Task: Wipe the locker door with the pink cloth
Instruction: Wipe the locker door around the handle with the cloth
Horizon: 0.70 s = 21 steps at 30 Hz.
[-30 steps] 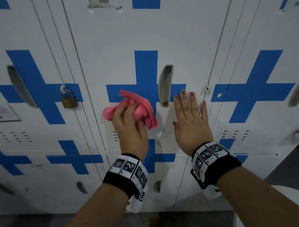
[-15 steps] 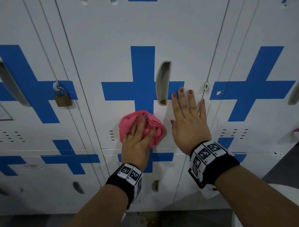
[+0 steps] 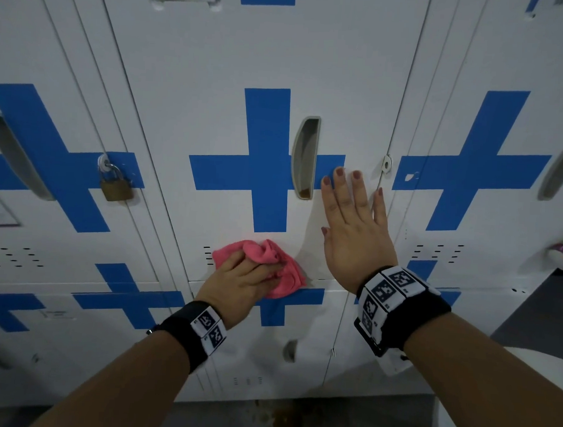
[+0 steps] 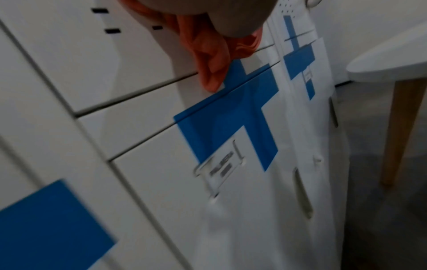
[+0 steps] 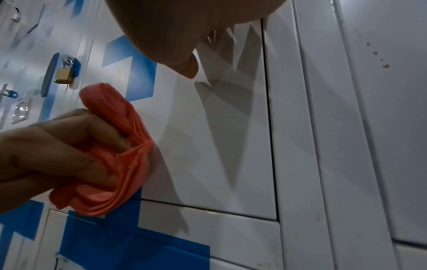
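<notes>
The white locker door (image 3: 235,59) with a blue cross and a recessed handle (image 3: 304,158) fills the middle of the head view. My left hand (image 3: 243,281) grips the bunched pink cloth (image 3: 265,259) and presses it against the door's bottom edge, just below the cross. The right wrist view shows the left hand (image 5: 57,151) with its fingers curled into the cloth (image 5: 120,164). Only a fold of the cloth (image 4: 208,60) shows in the left wrist view. My right hand (image 3: 354,223) lies flat on the door, fingers spread, right of the handle.
A brass padlock (image 3: 116,188) hangs on the locker to the left. More white lockers with blue crosses surround the door, one row below (image 3: 268,342). A white round table (image 4: 390,60) on wooden legs stands at the right, over a grey floor.
My left hand has dragged the cloth down the door, from beside the handle to the door's bottom edge. The right hand has stayed flat in place.
</notes>
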Tool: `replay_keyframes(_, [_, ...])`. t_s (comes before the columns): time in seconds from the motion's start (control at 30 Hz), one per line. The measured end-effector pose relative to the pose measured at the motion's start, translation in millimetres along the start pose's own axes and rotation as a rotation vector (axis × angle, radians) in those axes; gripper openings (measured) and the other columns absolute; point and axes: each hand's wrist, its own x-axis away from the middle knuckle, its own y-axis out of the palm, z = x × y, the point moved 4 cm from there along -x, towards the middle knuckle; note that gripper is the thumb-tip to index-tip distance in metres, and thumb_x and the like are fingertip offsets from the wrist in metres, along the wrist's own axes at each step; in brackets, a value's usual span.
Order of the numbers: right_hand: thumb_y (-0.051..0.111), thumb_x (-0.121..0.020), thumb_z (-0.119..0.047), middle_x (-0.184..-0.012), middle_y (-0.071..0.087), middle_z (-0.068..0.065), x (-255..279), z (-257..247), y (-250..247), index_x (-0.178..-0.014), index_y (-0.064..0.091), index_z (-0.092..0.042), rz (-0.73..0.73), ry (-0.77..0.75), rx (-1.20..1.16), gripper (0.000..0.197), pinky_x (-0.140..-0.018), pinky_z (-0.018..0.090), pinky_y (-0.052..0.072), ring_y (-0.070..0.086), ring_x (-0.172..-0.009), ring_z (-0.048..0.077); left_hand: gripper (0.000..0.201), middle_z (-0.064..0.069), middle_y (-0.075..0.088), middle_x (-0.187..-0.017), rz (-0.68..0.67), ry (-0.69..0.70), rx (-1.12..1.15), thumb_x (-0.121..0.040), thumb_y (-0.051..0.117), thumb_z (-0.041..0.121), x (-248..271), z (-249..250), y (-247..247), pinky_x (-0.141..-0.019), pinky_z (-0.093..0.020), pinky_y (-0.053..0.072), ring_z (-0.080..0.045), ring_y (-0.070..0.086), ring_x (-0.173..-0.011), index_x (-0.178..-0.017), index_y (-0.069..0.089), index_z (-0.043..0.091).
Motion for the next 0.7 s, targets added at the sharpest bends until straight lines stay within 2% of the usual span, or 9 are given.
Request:
replay_keyframes(0.07, [0.042,-0.091,-0.023,-0.155,-0.018,0.000,0,0,1,-0.147,-0.013,-0.017,-0.006,0.004,-0.001,0.079,-0.115,0.051,-0.002,-0.017,-0.143,0.023,0.042,0.005,0.066,-0.114,0.026,-0.017,0.019,-0.078,0.042,0.014,-9,10,-6,-0.099,-0.041,0.029,-0.022,0.045,-0.113,-0.103,0.072,0.028])
replay_keyframes(0.13, [0.043,-0.090,-0.022,-0.155,-0.018,-0.001,0,-1,1,-0.147,-0.014,-0.017,-0.009,0.005,-0.010,0.081,-0.115,0.051,-0.002,-0.018,-0.143,0.023,0.041,0.006,0.065,-0.115,0.005,0.052,0.029,-0.079,0.043,0.015,-22,27,-8,-0.100,-0.041,0.030,-0.021,0.049,-0.113,-0.107,0.070,0.028])
replay_keyframes(0.2, [0.044,-0.089,-0.022,-0.155,-0.018,-0.001,-1,0,1,-0.146,-0.014,-0.017,-0.004,0.004,-0.013,0.082,-0.115,0.052,-0.002,-0.018,-0.143,0.023,0.043,0.008,0.061,-0.123,-0.111,0.171,-0.019,-0.078,0.047,0.019,-39,46,-1,-0.102,-0.042,0.032,-0.021,0.052,-0.117,-0.115,0.066,0.029])
replay_keyframes(0.27, [0.043,-0.089,-0.023,-0.155,-0.018,-0.001,-1,0,2,-0.146,-0.015,-0.018,-0.007,-0.001,-0.015,0.082,-0.114,0.051,-0.002,-0.018,-0.143,0.023,0.045,0.008,0.060,-0.125,-0.264,0.240,-0.085,-0.074,0.062,0.027,-56,59,10,-0.104,-0.044,0.029,-0.020,0.053,-0.117,-0.119,0.063,0.032])
replay_keyframes(0.33, [0.043,-0.088,-0.023,-0.155,-0.018,-0.002,-1,1,2,-0.147,-0.014,-0.018,-0.002,-0.002,-0.017,0.082,-0.114,0.051,-0.003,-0.018,-0.143,0.022,0.048,0.009,0.064,-0.120,-0.400,0.259,-0.151,-0.065,0.074,0.036,-66,63,19,-0.107,-0.046,0.024,-0.020,0.057,-0.114,-0.112,0.068,0.033])
replay_keyframes(0.4, [0.043,-0.088,-0.022,-0.155,-0.018,-0.002,-1,1,3,-0.147,-0.014,-0.018,-0.003,-0.004,-0.017,0.082,-0.114,0.051,-0.004,-0.018,-0.143,0.022,0.052,0.010,0.063,-0.122,-0.504,0.243,-0.208,-0.061,0.075,0.042,-67,61,24,-0.111,-0.048,0.022,-0.019,0.056,-0.117,-0.112,0.067,0.034])
replay_keyframes(0.53, [0.044,-0.088,-0.022,-0.155,-0.018,-0.002,-1,1,2,-0.147,-0.013,-0.018,0.004,-0.007,-0.012,0.082,-0.114,0.050,-0.004,-0.018,-0.143,0.022,0.057,0.014,0.059,-0.127,-0.543,0.257,-0.242,-0.064,0.075,0.039,-65,56,22,-0.111,-0.047,0.021,-0.020,0.051,-0.124,-0.119,0.063,0.035])
replay_keyframes(0.6, [0.044,-0.089,-0.023,-0.155,-0.018,-0.002,-1,1,2,-0.147,-0.013,-0.018,-0.003,-0.007,-0.012,0.082,-0.114,0.050,-0.004,-0.018,-0.143,0.022,0.060,0.010,0.047,-0.141,-0.560,0.282,-0.264,-0.076,0.067,0.032,-64,55,17,-0.112,-0.050,0.007,-0.024,0.038,-0.134,-0.134,0.049,0.029])
replay_keyframes(0.7, [0.044,-0.089,-0.022,-0.155,-0.017,-0.002,0,1,1,-0.147,-0.011,-0.019,-0.001,-0.004,-0.019,0.081,-0.115,0.050,-0.004,-0.017,-0.143,0.022,0.067,-0.002,0.014,-0.157,-0.591,0.281,-0.288,-0.092,0.048,0.021,-57,52,20,-0.104,-0.049,-0.017,-0.030,0.006,-0.144,-0.150,0.012,0.018])
